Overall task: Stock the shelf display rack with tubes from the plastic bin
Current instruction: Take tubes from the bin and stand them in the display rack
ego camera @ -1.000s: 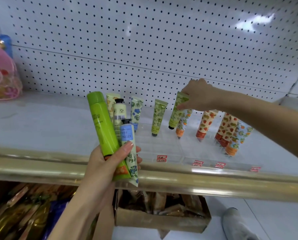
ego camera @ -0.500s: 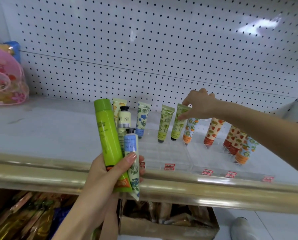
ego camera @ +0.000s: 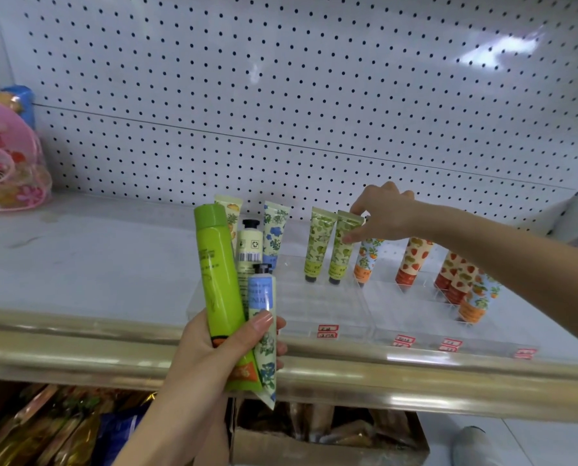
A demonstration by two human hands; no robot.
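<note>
White pegboard shelf [ego camera: 96,264]: right hand [ego camera: 387,213] pinches green leaf-print tube [ego camera: 343,255] standing in clear plastic rack [ego camera: 331,307]; left hand [ego camera: 210,358] grip clasps several mixed tubes [ego camera: 218,280].

person: two bare arms and one shoe in view.
left hand [ego camera: 213,358] and right hand [ego camera: 387,213] bare, forearms [ego camera: 503,260] bare right to the frame edge. fingers slender. left thumbnail [ego camera: 262,319] long, rounded, glossy. rounded toe of a pale grey shoe [ego camera: 472,445] at bottom right, finer detail too blurred to tell.
</note>
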